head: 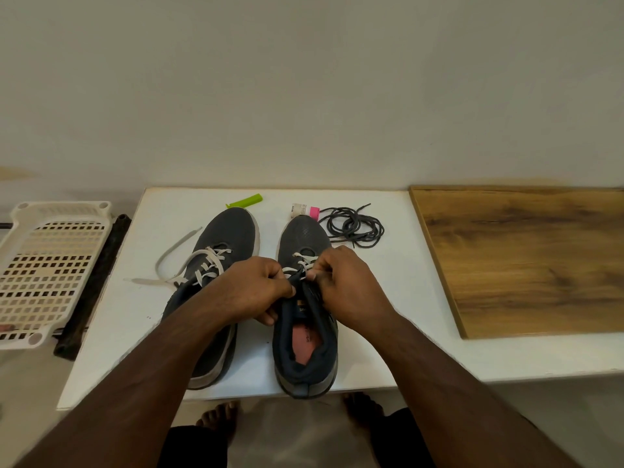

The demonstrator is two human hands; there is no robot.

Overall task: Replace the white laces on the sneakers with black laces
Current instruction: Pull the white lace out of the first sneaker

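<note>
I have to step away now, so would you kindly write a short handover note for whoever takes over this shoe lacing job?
Left hand and right hand: both pinch the white lace at the right sneaker, near its tongue.
Left sneaker lies beside it, white lace untied but threaded, ends trailing on the white table.
Black laces lie coiled beyond the right sneaker's toe, untouched.
Done: both sneakers untied.
Left: pull out both white laces, thread the black ones.

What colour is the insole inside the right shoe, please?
Pink, seen in the head view: insole of the right shoe.
</note>
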